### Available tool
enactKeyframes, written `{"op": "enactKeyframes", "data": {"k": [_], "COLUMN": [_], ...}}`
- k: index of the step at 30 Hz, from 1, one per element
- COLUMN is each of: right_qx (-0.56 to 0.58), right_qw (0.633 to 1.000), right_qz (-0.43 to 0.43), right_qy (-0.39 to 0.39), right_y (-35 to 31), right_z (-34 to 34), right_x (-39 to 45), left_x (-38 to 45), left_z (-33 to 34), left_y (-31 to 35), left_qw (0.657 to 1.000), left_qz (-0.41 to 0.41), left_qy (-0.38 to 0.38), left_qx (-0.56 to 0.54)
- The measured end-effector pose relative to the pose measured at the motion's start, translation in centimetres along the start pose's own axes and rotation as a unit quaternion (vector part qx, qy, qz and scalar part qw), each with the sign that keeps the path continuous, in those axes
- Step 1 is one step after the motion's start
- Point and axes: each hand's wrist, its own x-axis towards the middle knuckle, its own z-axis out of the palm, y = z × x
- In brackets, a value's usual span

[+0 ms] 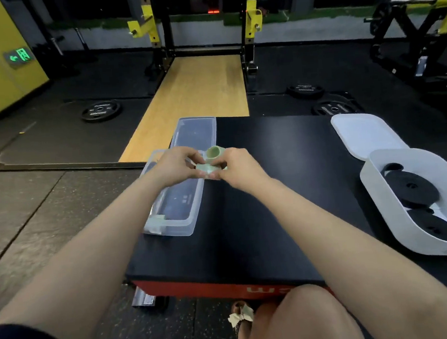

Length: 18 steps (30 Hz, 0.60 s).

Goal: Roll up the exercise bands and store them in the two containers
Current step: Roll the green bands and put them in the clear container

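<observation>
Holding one pale green exercise band (214,158) between them, the left hand (174,166) and right hand (237,166) meet above the far left part of the black platform (273,192), over the right edge of the long clear container (177,200). The band is partly rolled: a small open coil stands at its far end, and a flat strip runs below it between the fingertips. Left fingers are curled and pinch the strip's left side; right thumb and fingers pinch its right side, close under the coil. Both forearms reach forward from the near edge, wrists nearly level, knuckles turned up.

Two containers are in view. The long one lies at the platform's left edge, with a dark band inside and a pale green piece at its near end; its clear lid (196,131) lies just beyond it. The rounded white container (419,200) sits at the right edge, holding three black rolled bands (413,188); its white lid (364,135) lies beyond it, touching. Three weight plates (100,110) rest on the floor farther off.
</observation>
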Motion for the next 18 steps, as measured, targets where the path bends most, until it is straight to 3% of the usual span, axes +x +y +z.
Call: {"op": "enactKeyframes", "data": {"k": [9,18], "right_qx": [-0.077,-0.245], "right_qw": [0.990,0.938], "right_qz": [-0.019,-0.047], "right_qy": [-0.114,-0.240], "right_y": [-6.2,-6.9], "right_z": [5.7,8.0], "right_x": [2.5,2.8], "left_x": [-2.5,-1.4], "left_z": [-4.0,-0.8], "left_y": [-7.0,-9.7], "left_qw": [0.996,0.970], "left_qz": [-0.052,-0.059], "left_qy": [-0.055,-0.191], "left_qx": [0.036,0.141]}}
